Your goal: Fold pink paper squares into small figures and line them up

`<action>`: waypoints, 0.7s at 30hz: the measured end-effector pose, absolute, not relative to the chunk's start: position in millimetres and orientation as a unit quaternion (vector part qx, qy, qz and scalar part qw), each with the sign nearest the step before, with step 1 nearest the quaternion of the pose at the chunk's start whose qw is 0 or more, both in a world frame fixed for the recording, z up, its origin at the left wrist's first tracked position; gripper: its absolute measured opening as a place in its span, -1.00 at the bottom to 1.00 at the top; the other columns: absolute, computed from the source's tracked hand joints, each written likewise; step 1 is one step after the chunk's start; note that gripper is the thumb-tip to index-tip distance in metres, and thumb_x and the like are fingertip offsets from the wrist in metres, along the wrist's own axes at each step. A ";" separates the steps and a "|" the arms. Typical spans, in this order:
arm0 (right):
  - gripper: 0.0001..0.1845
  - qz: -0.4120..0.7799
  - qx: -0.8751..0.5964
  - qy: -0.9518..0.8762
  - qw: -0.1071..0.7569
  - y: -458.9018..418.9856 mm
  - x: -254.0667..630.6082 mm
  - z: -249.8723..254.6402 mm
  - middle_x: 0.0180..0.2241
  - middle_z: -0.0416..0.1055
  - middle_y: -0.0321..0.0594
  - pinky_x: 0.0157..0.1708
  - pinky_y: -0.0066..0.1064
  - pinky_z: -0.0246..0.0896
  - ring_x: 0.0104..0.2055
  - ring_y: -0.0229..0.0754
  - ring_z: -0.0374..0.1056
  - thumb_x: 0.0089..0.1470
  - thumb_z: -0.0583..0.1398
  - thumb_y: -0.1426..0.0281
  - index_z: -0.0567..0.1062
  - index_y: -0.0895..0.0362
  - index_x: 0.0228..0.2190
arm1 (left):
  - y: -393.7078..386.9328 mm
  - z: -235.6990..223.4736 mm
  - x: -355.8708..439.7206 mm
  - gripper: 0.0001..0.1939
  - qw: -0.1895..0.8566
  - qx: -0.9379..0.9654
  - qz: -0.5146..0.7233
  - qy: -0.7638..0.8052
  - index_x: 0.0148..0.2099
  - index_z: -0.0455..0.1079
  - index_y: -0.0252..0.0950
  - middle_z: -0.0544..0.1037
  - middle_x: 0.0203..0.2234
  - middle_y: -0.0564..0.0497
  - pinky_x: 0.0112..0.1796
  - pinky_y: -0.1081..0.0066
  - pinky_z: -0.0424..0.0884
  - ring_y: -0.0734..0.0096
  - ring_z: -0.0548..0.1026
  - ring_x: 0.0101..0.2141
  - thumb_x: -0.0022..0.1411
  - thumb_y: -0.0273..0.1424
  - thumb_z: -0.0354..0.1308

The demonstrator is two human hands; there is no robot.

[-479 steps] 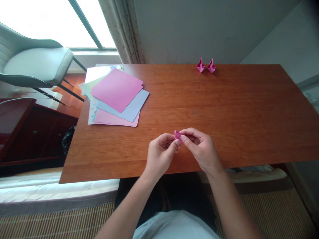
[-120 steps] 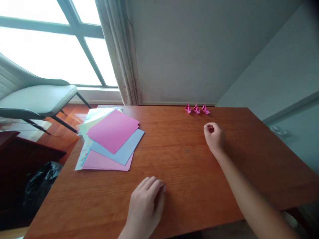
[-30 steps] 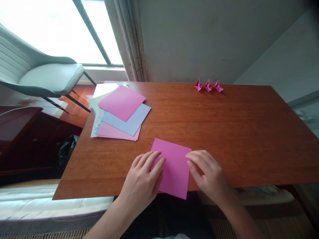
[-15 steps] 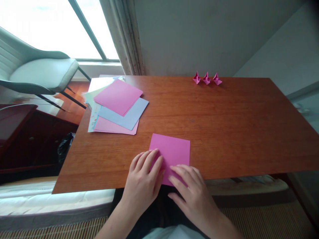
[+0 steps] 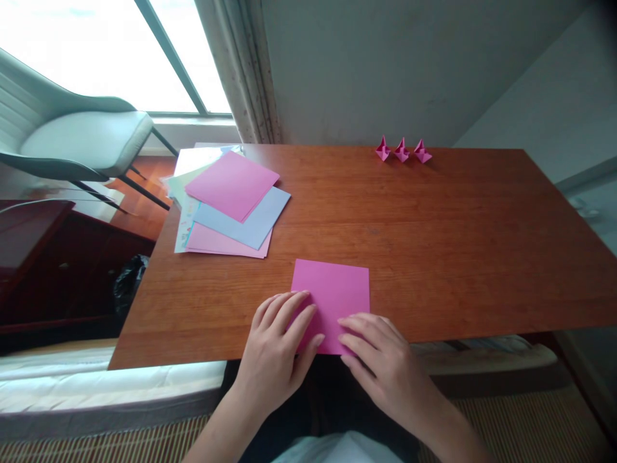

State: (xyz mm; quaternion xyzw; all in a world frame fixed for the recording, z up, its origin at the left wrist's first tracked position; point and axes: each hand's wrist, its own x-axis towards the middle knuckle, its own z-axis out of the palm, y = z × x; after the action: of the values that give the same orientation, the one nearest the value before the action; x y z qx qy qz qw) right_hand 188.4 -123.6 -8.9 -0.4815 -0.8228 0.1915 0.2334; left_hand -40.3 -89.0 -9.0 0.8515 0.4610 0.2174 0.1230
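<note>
A square sheet of bright pink paper (image 5: 335,289) lies on the wooden table, its near side at the front edge. My left hand (image 5: 277,337) rests on the sheet's left part, fingers stretched out and a little apart, thumb near the bottom edge. Over the lower right corner is my right hand (image 5: 378,354). Its fingers lie on the paper, while the thumb sits lower, by the table's edge. Neither hand appears to grip the sheet, which looks flat.
Paper sheets in pink (image 5: 234,183), blue (image 5: 267,215) and pale pink (image 5: 226,243) are stacked at the table's left. Three small folded pink paper figures (image 5: 402,151) stand along the far edge. A pale chair (image 5: 87,138) is beyond the table's left side.
My right hand has slid a little to the right, widening the gap between the hands. My left hand and the sheet have hardly moved. The whole view has shifted slightly.
</note>
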 end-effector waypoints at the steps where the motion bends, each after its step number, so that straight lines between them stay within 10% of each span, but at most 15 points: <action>1: -0.80 0.197 -0.480 -0.822 0.235 -122.6 189.0 -8.1 0.02 0.51 -0.09 0.07 -0.06 0.39 0.07 0.00 0.41 0.28 0.15 0.46 0.52 0.08 -0.09 | -89.0 -9.0 -41.5 -0.63 0.129 0.851 0.224 0.458 0.16 0.38 -0.27 0.47 0.17 -0.19 0.17 -0.02 0.28 0.02 0.37 0.16 0.33 -0.39 0.16; 21: -0.78 0.365 -0.542 -0.680 0.332 -57.9 205.8 16.7 -0.25 0.59 -0.25 -0.24 -0.40 0.38 -0.23 -0.15 0.52 0.34 0.10 0.28 0.54 0.02 -0.27 | -109.2 33.0 -18.6 -0.55 0.045 0.853 0.358 0.377 0.04 0.49 -0.31 0.55 0.09 -0.22 0.20 -0.10 0.23 -0.05 0.33 0.24 0.09 -0.65 0.16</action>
State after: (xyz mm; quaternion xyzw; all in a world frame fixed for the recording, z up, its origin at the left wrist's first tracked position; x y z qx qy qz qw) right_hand 205.8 -57.9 16.7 -0.5424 -0.6799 0.3649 0.3321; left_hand -18.6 -109.2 33.0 0.8527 0.3774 0.3584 0.0453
